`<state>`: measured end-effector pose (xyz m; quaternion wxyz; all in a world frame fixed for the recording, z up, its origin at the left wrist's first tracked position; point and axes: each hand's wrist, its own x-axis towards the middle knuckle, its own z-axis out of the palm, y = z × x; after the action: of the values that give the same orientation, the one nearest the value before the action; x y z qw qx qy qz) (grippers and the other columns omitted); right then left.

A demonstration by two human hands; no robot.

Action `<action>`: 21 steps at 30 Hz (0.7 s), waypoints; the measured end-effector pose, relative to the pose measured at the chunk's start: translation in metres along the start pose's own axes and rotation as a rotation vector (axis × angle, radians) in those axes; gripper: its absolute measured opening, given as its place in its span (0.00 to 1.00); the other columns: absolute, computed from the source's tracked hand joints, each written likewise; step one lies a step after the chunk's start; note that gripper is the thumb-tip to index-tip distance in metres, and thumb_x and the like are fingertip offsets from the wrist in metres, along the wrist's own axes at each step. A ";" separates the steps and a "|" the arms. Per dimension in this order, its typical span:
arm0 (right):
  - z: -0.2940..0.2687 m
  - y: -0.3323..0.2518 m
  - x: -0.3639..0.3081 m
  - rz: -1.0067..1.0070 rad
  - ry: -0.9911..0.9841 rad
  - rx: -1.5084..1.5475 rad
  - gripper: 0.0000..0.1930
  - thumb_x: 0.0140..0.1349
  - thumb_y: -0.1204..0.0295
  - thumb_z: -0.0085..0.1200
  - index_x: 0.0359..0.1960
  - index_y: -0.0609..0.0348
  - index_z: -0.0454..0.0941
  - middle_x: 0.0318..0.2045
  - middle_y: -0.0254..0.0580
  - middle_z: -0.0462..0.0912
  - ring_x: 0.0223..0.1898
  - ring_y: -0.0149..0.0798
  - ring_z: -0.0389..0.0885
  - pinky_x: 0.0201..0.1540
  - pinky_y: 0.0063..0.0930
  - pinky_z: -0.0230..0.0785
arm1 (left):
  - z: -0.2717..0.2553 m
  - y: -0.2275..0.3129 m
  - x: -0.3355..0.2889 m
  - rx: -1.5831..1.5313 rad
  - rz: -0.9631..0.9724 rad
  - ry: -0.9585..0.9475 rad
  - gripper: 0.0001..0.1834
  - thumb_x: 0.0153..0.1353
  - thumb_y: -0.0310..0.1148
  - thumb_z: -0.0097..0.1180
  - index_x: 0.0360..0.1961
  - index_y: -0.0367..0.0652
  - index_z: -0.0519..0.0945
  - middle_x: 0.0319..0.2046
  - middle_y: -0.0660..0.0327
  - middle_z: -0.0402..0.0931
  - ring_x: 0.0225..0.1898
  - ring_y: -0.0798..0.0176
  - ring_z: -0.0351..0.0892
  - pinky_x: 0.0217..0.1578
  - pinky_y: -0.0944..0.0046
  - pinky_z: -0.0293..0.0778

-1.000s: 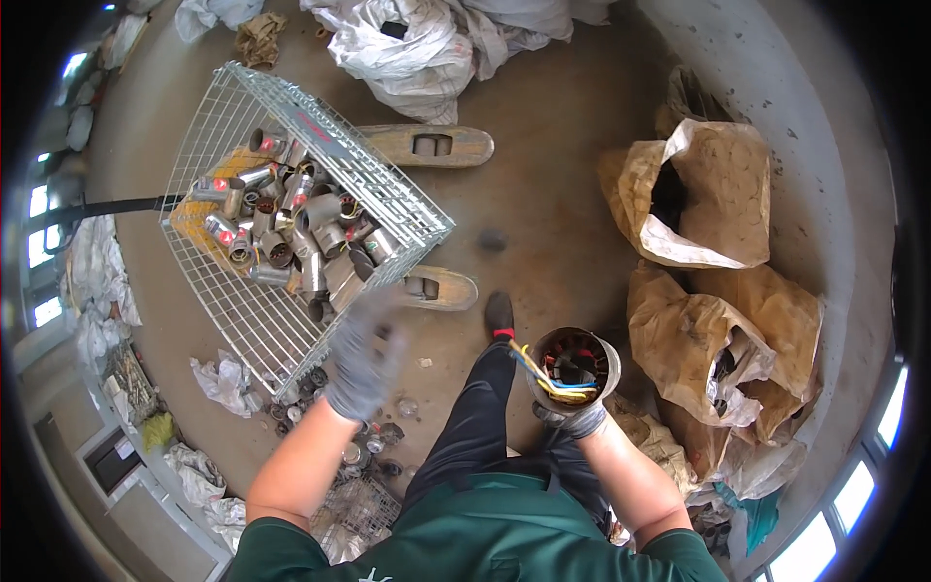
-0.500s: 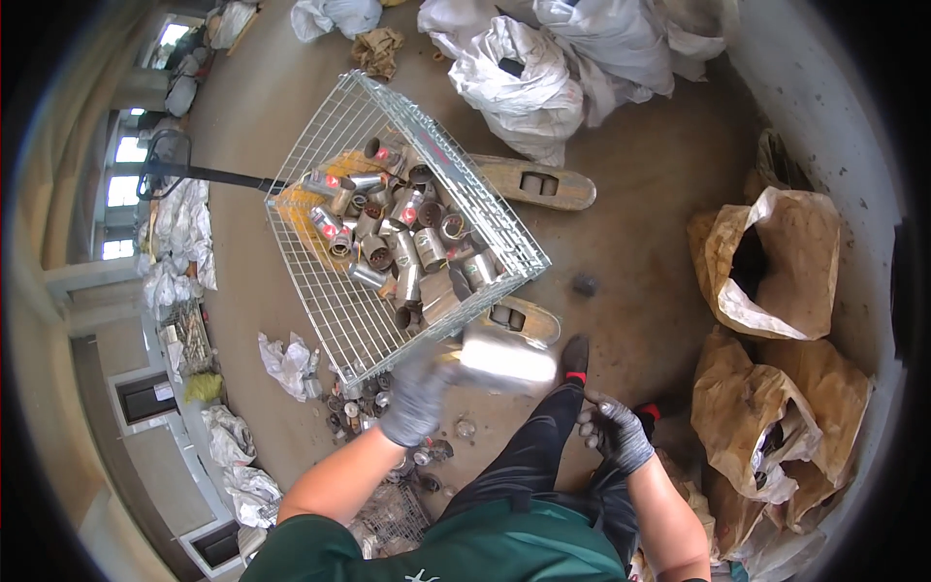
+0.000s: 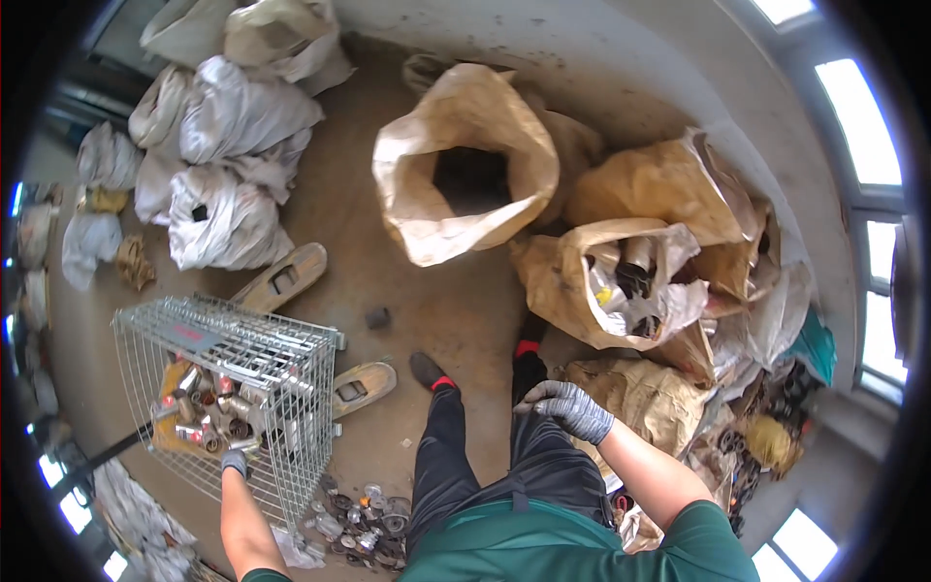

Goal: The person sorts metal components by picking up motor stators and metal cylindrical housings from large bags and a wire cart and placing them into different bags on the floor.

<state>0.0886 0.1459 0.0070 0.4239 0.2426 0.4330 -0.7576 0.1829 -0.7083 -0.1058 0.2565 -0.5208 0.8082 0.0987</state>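
My left hand [image 3: 234,462], in a grey glove, reaches to the near side of a wire cage [image 3: 305,388]. Its fingertips lie next to a metal cylinder [image 3: 245,444]; whether they grip it is too small to tell. Several can-shaped metal cylinders [image 3: 208,407], some with red marks, lie heaped inside the cage. In front of my right thigh, my right hand [image 3: 570,407], also in a grey glove, has its fingers loosely curled with nothing visible in them. Beyond it stands a brown paper sack [image 3: 611,281] with metal pieces inside.
A large open brown sack [image 3: 465,165] stands ahead near the wall. White sacks [image 3: 233,107] crowd the far left. A pallet truck's forks [image 3: 364,388] stick out from under the cage. Loose scrap parts [image 3: 364,524] lie on the floor by my left leg. More sacks line the right.
My view has turned to the right, so the cage now sits at the left. My left hand, which held a shiny cylinder outside the cage, is now at the cage, that cylinder no longer plainly seen.
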 end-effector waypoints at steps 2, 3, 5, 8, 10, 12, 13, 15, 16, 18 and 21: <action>-0.028 -0.012 -0.032 -0.052 0.117 -0.097 0.10 0.66 0.78 0.53 0.48 0.66 0.78 0.44 0.45 0.86 0.52 0.36 0.82 0.59 0.28 0.71 | -0.006 0.037 -0.049 0.048 0.155 0.108 0.20 0.68 0.40 0.51 0.51 0.35 0.81 0.46 0.43 0.82 0.48 0.42 0.80 0.48 0.51 0.74; -0.038 -0.025 -0.046 -0.127 0.190 -0.267 0.09 0.66 0.78 0.53 0.47 0.66 0.79 0.42 0.42 0.86 0.48 0.33 0.82 0.55 0.26 0.72 | -0.017 0.050 -0.079 0.065 0.224 0.182 0.19 0.68 0.37 0.52 0.51 0.34 0.81 0.47 0.41 0.82 0.49 0.39 0.80 0.50 0.51 0.73; -0.061 -0.066 -0.071 -0.305 0.357 -0.596 0.10 0.66 0.77 0.53 0.47 0.66 0.79 0.40 0.41 0.86 0.43 0.31 0.81 0.51 0.26 0.73 | -0.023 0.126 -0.131 0.027 0.365 0.376 0.20 0.67 0.39 0.56 0.49 0.32 0.81 0.46 0.42 0.83 0.47 0.41 0.81 0.49 0.53 0.73; -0.132 -0.090 -0.065 -0.357 0.600 -0.416 0.13 0.66 0.75 0.51 0.50 0.66 0.78 0.39 0.42 0.85 0.40 0.32 0.80 0.49 0.27 0.74 | -0.001 0.230 -0.230 -0.124 0.665 0.407 0.14 0.67 0.30 0.54 0.49 0.33 0.80 0.42 0.50 0.83 0.44 0.52 0.81 0.51 0.57 0.73; -0.178 -0.113 -0.034 -0.355 0.741 -0.351 0.17 0.66 0.72 0.51 0.55 0.66 0.77 0.40 0.45 0.85 0.42 0.36 0.81 0.51 0.29 0.73 | 0.030 0.302 -0.315 -0.228 0.767 0.152 0.12 0.66 0.25 0.53 0.49 0.34 0.79 0.43 0.52 0.81 0.45 0.58 0.79 0.52 0.60 0.73; -0.212 -0.136 0.017 -0.340 0.850 -0.400 0.22 0.65 0.69 0.51 0.58 0.66 0.75 0.44 0.52 0.84 0.48 0.43 0.82 0.55 0.33 0.72 | 0.066 0.352 -0.384 -0.297 0.950 -0.017 0.10 0.66 0.27 0.55 0.46 0.35 0.81 0.42 0.54 0.82 0.45 0.60 0.79 0.51 0.61 0.74; -0.242 -0.132 0.043 -0.318 0.875 -0.525 0.23 0.64 0.68 0.51 0.59 0.66 0.75 0.47 0.57 0.84 0.51 0.47 0.83 0.57 0.35 0.71 | 0.083 0.392 -0.440 -0.307 0.934 -0.165 0.10 0.64 0.25 0.55 0.45 0.35 0.81 0.42 0.53 0.80 0.45 0.58 0.79 0.51 0.59 0.74; -0.271 -0.145 0.088 -0.124 0.902 -0.759 0.23 0.63 0.68 0.51 0.59 0.66 0.75 0.47 0.56 0.84 0.50 0.47 0.82 0.56 0.35 0.72 | 0.112 0.442 -0.517 -0.286 1.066 -0.315 0.11 0.62 0.26 0.59 0.45 0.35 0.81 0.43 0.52 0.80 0.45 0.56 0.80 0.49 0.60 0.75; -0.278 -0.152 0.108 -0.025 0.887 -0.847 0.23 0.63 0.69 0.51 0.59 0.65 0.76 0.47 0.56 0.84 0.50 0.48 0.82 0.56 0.35 0.72 | 0.123 0.463 -0.543 -0.232 1.169 -0.345 0.12 0.61 0.26 0.61 0.46 0.36 0.81 0.42 0.51 0.80 0.45 0.54 0.80 0.48 0.59 0.76; -0.301 -0.156 0.128 0.138 0.856 -0.946 0.23 0.62 0.69 0.51 0.58 0.65 0.76 0.47 0.56 0.84 0.49 0.48 0.82 0.55 0.36 0.72 | 0.146 0.508 -0.603 -0.160 1.277 -0.436 0.13 0.60 0.28 0.62 0.46 0.38 0.81 0.43 0.50 0.80 0.46 0.50 0.80 0.49 0.57 0.76; -0.304 -0.161 0.153 0.186 0.793 -1.016 0.23 0.60 0.70 0.51 0.58 0.64 0.77 0.47 0.55 0.84 0.48 0.48 0.82 0.54 0.36 0.72 | 0.192 0.542 -0.632 -0.204 1.270 -0.454 0.14 0.59 0.29 0.63 0.46 0.39 0.81 0.43 0.48 0.79 0.48 0.43 0.78 0.52 0.53 0.74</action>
<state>-0.1281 0.3844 -0.1872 0.3578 0.3096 0.8380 -0.2717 -0.0347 0.1113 0.0002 0.2617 0.0667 0.8699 0.4127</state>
